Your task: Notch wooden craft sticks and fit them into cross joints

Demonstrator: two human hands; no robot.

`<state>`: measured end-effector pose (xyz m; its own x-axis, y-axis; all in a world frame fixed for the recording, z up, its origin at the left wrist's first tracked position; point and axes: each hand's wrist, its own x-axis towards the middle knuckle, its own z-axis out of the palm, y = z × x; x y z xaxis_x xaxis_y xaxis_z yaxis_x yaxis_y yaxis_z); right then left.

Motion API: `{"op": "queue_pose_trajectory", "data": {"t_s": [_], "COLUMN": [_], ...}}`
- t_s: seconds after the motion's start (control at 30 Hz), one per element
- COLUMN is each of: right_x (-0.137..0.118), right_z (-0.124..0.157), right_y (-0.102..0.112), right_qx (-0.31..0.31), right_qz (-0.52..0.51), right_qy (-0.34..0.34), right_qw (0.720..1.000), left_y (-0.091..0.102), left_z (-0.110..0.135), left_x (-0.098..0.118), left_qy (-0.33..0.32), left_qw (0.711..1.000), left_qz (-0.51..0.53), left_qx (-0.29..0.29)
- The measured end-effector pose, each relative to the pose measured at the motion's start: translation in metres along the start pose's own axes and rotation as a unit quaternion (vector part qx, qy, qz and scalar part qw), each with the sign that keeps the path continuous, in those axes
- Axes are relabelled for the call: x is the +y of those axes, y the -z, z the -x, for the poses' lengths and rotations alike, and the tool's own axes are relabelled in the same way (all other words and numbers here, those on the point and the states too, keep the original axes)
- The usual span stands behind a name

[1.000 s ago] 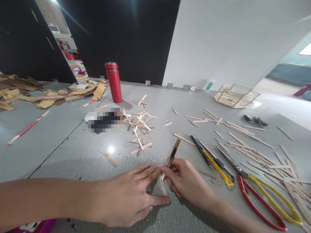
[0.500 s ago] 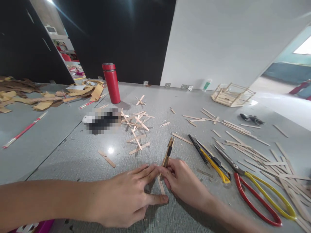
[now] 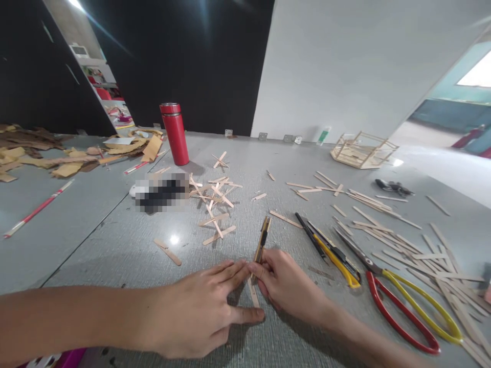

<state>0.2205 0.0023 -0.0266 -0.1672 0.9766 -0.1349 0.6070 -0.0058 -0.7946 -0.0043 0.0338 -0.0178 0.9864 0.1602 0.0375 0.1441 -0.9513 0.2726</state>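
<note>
My left hand point(image 3: 203, 306) lies flat on the grey table point(image 3: 115, 245), fingers spread and pressing down a thin wooden stick point(image 3: 253, 294) that shows between thumb and forefinger. My right hand point(image 3: 289, 286) is closed in a pinch around a tan-handled utility knife point(image 3: 262, 240). The knife's handle points up and away from me, and its lower end meets the stick at my left fingertips. The blade itself is hidden by my fingers.
Red-and-yellow-handled scissors point(image 3: 402, 301), a yellow cutter point(image 3: 333, 253) and a black pen point(image 3: 307, 232) lie right of my hands among several loose sticks. A stick pile point(image 3: 215, 197), a red flask point(image 3: 174, 134), cardboard scraps point(image 3: 57, 153) and a stick frame point(image 3: 362, 150) sit farther back.
The knife in my right hand has swung from leaning right to nearly upright. Both hands stay in place on the stick; the view has shifted slightly.
</note>
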Motion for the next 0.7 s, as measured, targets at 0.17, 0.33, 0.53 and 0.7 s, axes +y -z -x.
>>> {"op": "queue_pose_trajectory", "data": {"t_s": [0.17,0.33,0.53,0.7], "right_x": [0.002,0.004,0.008,0.002], "right_z": [-0.001,0.002,-0.002,0.021], "right_y": [0.001,0.002,0.005,0.021], "right_qx": [-0.018,-0.05,0.025,0.096], "right_qz": [-0.009,-0.015,0.069,0.177], "right_qy": [-0.015,-0.025,-0.025,0.01], "right_qw": [1.0,0.998,0.997,0.98], "left_y": [-0.001,0.001,0.0,0.004], "left_z": [-0.001,-0.001,0.0,-0.001], "left_x": [0.0,0.0,-0.001,0.001], "left_qy": [0.004,0.001,-0.006,-0.006], "left_qw": [1.0,1.0,1.0,1.0], "left_qz": [-0.002,-0.001,0.01,0.007], "left_qx": [-0.009,-0.006,-0.01,-0.019]}}
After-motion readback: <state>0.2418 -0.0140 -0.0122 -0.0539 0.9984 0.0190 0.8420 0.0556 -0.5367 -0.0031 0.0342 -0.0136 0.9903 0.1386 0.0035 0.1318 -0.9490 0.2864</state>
